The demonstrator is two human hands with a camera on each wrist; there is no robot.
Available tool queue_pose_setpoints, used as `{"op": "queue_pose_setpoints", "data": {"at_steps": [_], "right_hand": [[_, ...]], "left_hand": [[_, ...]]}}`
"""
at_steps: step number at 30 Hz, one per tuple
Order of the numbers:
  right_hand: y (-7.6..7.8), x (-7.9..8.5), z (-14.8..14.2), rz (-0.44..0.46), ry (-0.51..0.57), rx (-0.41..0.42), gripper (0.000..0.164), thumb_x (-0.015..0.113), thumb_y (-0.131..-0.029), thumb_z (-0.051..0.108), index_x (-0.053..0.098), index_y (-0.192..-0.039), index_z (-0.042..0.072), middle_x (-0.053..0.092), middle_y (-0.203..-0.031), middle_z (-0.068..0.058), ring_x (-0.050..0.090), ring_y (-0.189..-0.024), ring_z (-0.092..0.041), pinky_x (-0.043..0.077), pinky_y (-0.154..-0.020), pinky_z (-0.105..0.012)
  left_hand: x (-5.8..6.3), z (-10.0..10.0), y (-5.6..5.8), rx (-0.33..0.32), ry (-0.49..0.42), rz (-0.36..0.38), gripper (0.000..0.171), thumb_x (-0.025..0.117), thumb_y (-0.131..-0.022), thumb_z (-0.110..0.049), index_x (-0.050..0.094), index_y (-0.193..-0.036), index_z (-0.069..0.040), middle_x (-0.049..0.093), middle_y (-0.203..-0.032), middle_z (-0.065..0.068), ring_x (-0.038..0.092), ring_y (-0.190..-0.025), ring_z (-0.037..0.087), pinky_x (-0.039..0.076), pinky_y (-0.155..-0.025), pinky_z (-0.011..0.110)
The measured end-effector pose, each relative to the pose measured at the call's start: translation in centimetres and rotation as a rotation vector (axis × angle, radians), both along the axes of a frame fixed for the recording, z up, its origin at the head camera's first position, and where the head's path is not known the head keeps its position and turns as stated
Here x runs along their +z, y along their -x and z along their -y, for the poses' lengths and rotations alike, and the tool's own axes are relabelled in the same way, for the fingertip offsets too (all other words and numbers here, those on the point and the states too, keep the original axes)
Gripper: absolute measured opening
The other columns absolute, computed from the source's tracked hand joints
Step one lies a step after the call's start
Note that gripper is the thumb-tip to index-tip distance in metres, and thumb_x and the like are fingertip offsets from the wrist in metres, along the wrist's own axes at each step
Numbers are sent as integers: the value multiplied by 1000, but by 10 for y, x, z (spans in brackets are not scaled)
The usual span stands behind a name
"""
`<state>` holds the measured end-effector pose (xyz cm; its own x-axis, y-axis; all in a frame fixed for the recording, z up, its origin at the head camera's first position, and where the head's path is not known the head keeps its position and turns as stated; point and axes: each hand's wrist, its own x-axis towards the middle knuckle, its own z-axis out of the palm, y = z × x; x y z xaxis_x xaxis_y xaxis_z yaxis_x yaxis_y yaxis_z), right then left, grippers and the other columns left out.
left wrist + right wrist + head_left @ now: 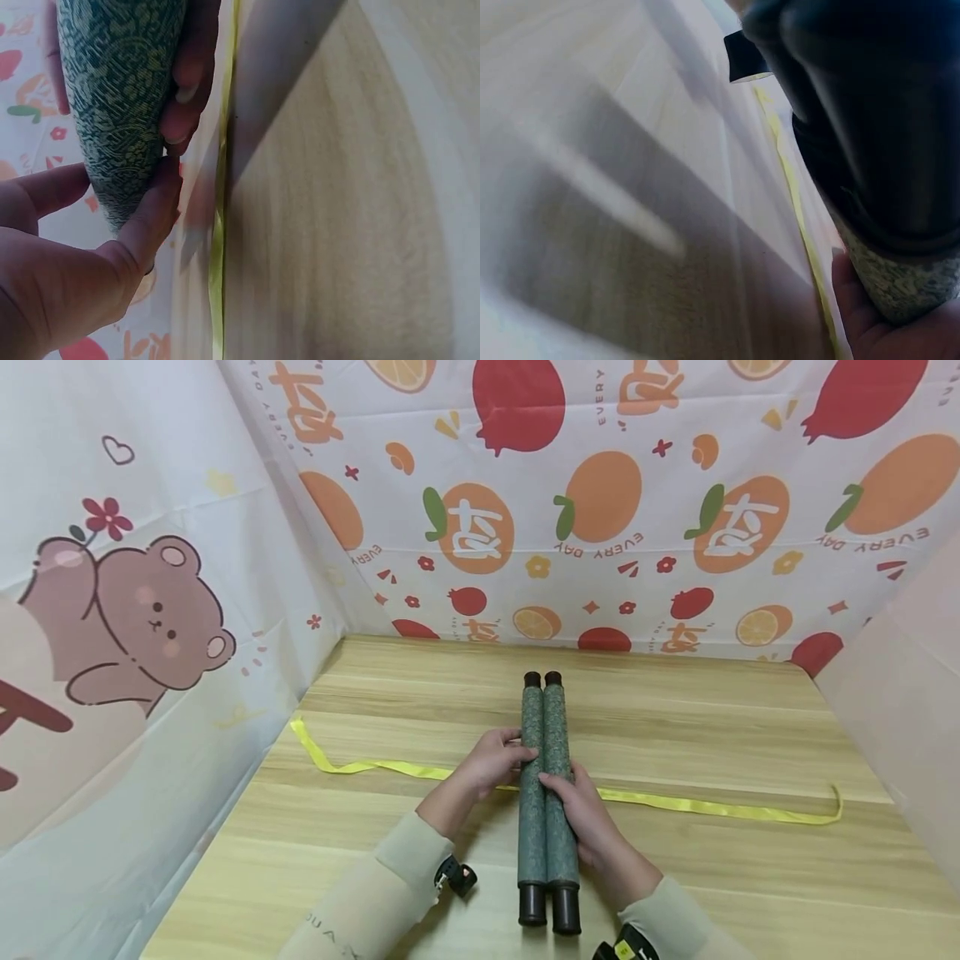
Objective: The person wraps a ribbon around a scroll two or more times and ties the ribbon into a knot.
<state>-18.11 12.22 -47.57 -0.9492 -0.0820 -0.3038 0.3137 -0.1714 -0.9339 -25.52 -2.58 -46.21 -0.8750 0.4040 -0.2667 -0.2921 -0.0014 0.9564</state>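
Two green patterned scroll rolls with dark end knobs lie side by side in the head view, the left roll (532, 835) touching the right roll (559, 843). My left hand (491, 764) grips the left roll about its middle, thumb on top. Slightly lower, my right hand (588, 814) holds the right roll with its thumb across the top. Whether the rolls are joined, I cannot tell. In the left wrist view the patterned cloth (120, 97) is held above the table. A dark end knob (889, 135) fills much of the right wrist view.
A yellow ribbon (705, 806) lies stretched left to right across the wooden table (420, 693), passing beneath the rolls. Fruit-printed cloth (570, 585) hangs behind the table. A bear-printed cloth (247, 760) hangs on the left, and a pale one (900, 693) on the right.
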Motion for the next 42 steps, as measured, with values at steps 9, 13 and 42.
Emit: {"op": "queue_pose_setpoints", "data": {"at_steps": [9,13,42], "right_hand": [[2,-3,-3,-41,-56,-70,63,56,-90,21,26,-145,12,46,-134,-17,54,-106,-28,48,-88,-42],[3,-3,-4,-41,-85,-91,66,58,-88,17,27,-145,11,46,-136,-17,53,-108,-28,46,-92,-44],[4,-8,-15,-227,-529,-125,62,62,-82,6,39,-139,-2,62,-115,-23,58,-101,-27,51,-88,-49]], "left_hand": [[-3,-3,-1,-2,47,-38,53,59,-87,-2,40,-135,7,57,-125,29,63,-96,25,56,-82,43],[-4,-5,1,-6,58,-48,55,59,-87,-3,39,-136,7,56,-126,28,63,-96,24,56,-82,44],[-8,-18,-1,-29,260,-228,57,63,-85,-1,38,-136,8,58,-124,27,58,-107,28,53,-88,43]]}}
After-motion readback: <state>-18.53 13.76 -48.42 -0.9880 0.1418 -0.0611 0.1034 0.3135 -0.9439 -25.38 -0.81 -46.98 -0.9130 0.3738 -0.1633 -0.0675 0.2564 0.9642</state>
